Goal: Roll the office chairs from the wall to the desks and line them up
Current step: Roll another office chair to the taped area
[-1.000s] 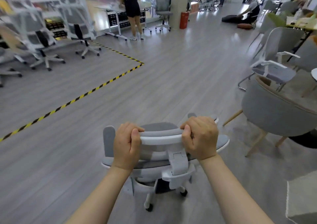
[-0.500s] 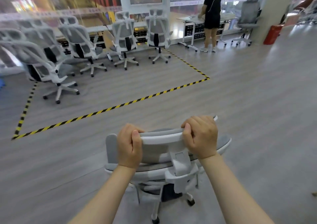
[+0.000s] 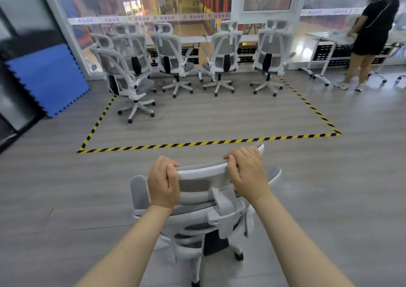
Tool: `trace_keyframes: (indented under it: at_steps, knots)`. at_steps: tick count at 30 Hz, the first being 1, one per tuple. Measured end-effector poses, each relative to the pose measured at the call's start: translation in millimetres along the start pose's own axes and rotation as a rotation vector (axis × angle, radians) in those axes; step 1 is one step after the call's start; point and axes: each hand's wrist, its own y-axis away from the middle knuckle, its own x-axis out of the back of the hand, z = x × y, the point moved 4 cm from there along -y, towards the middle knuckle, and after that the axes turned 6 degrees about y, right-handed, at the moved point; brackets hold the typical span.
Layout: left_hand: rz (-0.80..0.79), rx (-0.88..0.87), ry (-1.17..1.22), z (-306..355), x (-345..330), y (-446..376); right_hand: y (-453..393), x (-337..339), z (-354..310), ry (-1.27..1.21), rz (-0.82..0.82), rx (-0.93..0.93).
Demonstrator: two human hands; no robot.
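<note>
Both hands, left hand [image 3: 163,182] and right hand [image 3: 248,172], still clamp the chair [image 3: 203,201] headrest; taped square [image 3: 208,142] now dead ahead, chair's casters mostly hidden.

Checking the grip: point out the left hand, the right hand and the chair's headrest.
left hand [image 3: 163,182], head view, back of hand.
right hand [image 3: 247,172], head view, back of hand.
headrest [image 3: 202,170], head view, top rim.

Both bare forearms reach forward; the left hand [image 3: 163,182] and right hand [image 3: 247,172] are curled, knuckles up, thumbs toward each other.
</note>
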Motion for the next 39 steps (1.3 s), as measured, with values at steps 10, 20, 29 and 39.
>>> trace_keyframes:
  at_steps: [10, 20, 29, 39]
  knots:
    - [0.087, -0.004, 0.001, -114.6, -71.6, -141.8, -151.9, -118.2, 60.5, -0.029, 0.047, 0.085]
    - [-0.085, 0.061, 0.002, -238.1, -135.2, -313.6, -328.8, -223.3, 144.4, 0.063, -0.158, 0.354]
    - [0.023, 0.159, 0.07, -342.1, -216.9, -451.8, -458.2, -338.9, 201.3, 0.111, 0.127, 0.239]
    - [0.134, 0.361, 0.127, -461.4, -329.8, -625.2, -640.4, -459.7, 282.7, 0.109, 0.107, 0.244]
